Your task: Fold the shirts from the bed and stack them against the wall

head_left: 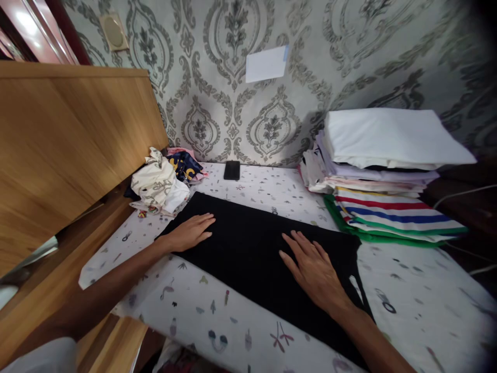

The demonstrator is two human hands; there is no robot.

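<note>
A black piece of clothing lies flat in a long folded strip across the patterned white sheet. My left hand rests on its left end, palm down with the fingers stretched out. On the right part of the same cloth lies my right hand, also flat, its fingers slightly spread. Neither hand grips anything. A small white patch shows at the garment's right edge, near my right wrist. The forearm covers part of that end.
Folded clothes are stacked at the right, with a striped cloth low in the pile. Crumpled clothes lie at the left beside a wooden panel. A small black object sits near the wallpapered wall.
</note>
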